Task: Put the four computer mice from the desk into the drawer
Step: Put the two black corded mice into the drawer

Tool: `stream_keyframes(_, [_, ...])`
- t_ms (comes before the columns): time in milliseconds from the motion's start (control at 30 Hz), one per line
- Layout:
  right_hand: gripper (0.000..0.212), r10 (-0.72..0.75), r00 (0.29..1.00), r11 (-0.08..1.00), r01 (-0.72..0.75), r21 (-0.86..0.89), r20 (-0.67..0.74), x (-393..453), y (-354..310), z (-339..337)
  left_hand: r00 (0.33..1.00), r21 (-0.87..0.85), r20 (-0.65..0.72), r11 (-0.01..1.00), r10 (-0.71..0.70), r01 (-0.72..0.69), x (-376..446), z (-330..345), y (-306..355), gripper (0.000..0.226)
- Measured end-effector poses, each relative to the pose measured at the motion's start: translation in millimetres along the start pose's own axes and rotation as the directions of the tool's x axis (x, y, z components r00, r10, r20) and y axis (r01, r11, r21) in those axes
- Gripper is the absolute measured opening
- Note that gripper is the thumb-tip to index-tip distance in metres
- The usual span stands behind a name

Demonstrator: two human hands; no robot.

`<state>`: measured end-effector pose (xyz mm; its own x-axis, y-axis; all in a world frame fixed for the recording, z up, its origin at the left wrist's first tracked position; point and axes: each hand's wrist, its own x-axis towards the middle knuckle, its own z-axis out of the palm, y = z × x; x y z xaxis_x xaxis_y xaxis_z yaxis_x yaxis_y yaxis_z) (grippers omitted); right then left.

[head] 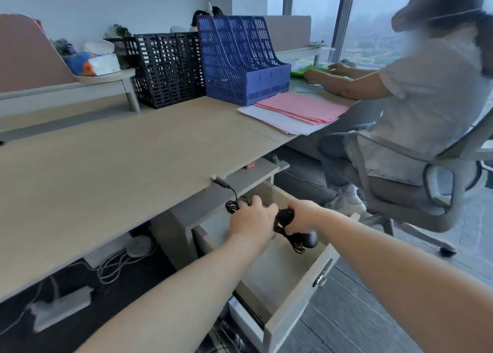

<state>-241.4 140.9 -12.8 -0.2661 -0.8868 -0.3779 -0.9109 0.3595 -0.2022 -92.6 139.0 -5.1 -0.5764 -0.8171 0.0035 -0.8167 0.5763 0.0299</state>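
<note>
The grey drawer (pixel 298 299) stands pulled open under the beige desk (pixel 106 166). Both my hands are over its open top. My left hand (pixel 250 216) grips a black wired mouse, mostly hidden under the fingers, with its coiled cable (pixel 231 206) and USB plug (pixel 220 182) trailing up to the desk edge. My right hand (pixel 301 216) closes on another black mouse (pixel 286 216) with a bundled cable. A further black mouse (pixel 309 239) shows just below the right hand, over the drawer's inside. No mouse is visible on the desk top.
Black file racks (pixel 165 70) and a blue file rack (pixel 240 59) stand at the back of the desk, with pink and white papers (pixel 298 112) at the right. A person sits in an office chair (pixel 440 192) close to the right. Cables and a power strip (pixel 61 310) lie under the desk.
</note>
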Motion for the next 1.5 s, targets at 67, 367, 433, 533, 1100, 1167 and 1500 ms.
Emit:
stream_keyframes(67, [0.058,0.015,1.0,1.0,-0.015,-0.011,0.021,2,8,11,0.999,-0.008,0.047,1.0,-0.007,0.008,-4,19,8,0.037])
stream_keyframes(367, [0.057,-0.001,0.997,1.0,0.002,-0.021,0.072,24,18,41,0.978,-0.015,0.199,0.997,-0.07,0.074,4,85,23,0.045])
stream_keyframes(433, [0.055,-0.004,0.997,1.0,0.006,-0.022,0.075,29,19,49,0.976,-0.034,0.206,0.996,-0.072,0.081,6,93,24,0.046])
stream_keyframes(533, [0.054,-0.006,0.995,1.0,0.008,-0.021,0.097,35,23,63,0.972,-0.044,0.226,0.995,-0.072,0.084,7,103,23,0.049])
stream_keyframes(1100, [0.053,0.005,0.992,0.989,0.014,-0.147,0.128,47,25,86,0.927,-0.138,0.371,0.985,-0.049,0.107,3,124,32,0.052])
stream_keyframes(1167, [0.044,0.007,0.992,0.989,0.011,-0.15,0.123,46,25,86,0.931,-0.123,0.362,0.988,-0.045,0.095,3,124,32,0.059])
stream_keyframes(1500, [0.029,0.117,0.955,0.993,-0.11,0.042,-0.272,10,16,66,0.964,0.005,0.257,0.997,-0.072,0.073,5,101,23,0.044])
